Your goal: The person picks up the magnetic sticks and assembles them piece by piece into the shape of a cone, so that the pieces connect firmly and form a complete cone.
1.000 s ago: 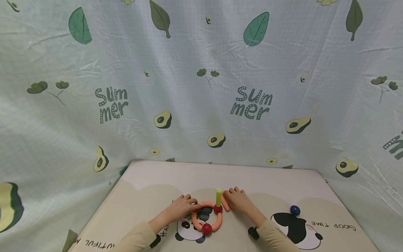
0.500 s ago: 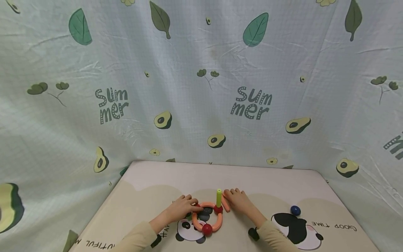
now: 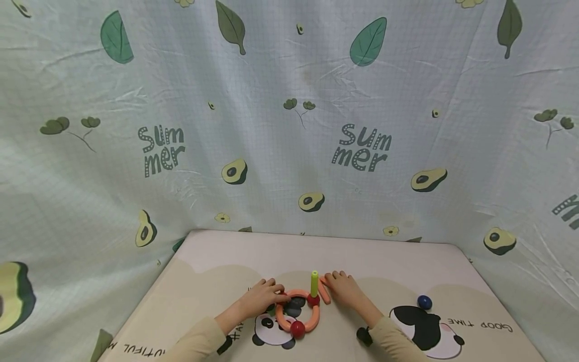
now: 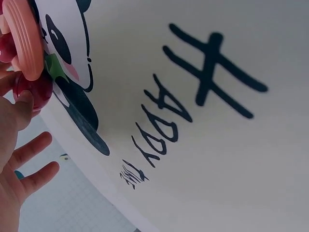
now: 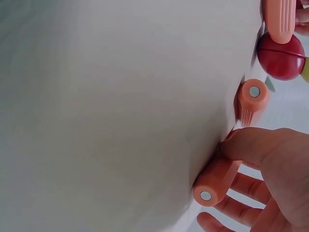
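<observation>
"HAPPY TIME" (image 4: 169,102) near left hand (image 3: 260,299)

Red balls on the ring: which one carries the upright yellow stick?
The back right red ball; the left hand pinches another, and the front one carries nothing upright.

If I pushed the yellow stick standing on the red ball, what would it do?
The yellow stick would probably tip sideways, being tall, narrow and perched on the round red ball. It's likely stiff, since it stands straight. How firmly it's joined isn't visible.
</observation>
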Motion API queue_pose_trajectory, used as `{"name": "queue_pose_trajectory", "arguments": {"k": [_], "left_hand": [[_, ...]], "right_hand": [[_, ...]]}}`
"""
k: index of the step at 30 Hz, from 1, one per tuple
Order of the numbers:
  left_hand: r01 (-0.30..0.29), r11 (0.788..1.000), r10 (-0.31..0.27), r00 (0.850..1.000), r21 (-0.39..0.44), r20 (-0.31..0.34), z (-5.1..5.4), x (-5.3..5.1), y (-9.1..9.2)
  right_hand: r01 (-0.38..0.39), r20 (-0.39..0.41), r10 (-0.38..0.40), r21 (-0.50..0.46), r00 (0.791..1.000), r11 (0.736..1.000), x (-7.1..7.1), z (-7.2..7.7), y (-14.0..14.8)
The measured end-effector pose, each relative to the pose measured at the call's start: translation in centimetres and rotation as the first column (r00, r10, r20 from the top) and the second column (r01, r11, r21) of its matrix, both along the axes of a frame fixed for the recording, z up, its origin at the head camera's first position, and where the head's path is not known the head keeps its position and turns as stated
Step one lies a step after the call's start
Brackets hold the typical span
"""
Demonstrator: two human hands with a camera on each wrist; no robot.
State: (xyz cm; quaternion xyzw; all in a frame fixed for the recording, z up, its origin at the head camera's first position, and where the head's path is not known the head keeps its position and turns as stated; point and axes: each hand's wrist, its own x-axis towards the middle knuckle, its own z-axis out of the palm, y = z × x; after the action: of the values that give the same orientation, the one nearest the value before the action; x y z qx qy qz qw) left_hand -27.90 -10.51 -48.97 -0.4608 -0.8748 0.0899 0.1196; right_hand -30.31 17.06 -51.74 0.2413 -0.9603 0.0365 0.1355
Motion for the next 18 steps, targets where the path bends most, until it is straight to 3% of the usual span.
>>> {"name": "queue_pose_trajectory", "arguments": {"k": [12,18], "left_hand": [[0.006,0.997,-0.008,1.0,0.075,0.027,-0.27,0.07,-0.72],[-0.01,0.999,0.008,0.999,0.048,0.031,-0.15,-0.04,-0.89]], "right_hand": [[0.002,-0.006,-0.002,-0.022,1.0,1.0,0.29,-0.15,0.38],[0.023,-0.051,-0.022,0.024,0.998,0.999,0.25,-0.17,0.55]]}}
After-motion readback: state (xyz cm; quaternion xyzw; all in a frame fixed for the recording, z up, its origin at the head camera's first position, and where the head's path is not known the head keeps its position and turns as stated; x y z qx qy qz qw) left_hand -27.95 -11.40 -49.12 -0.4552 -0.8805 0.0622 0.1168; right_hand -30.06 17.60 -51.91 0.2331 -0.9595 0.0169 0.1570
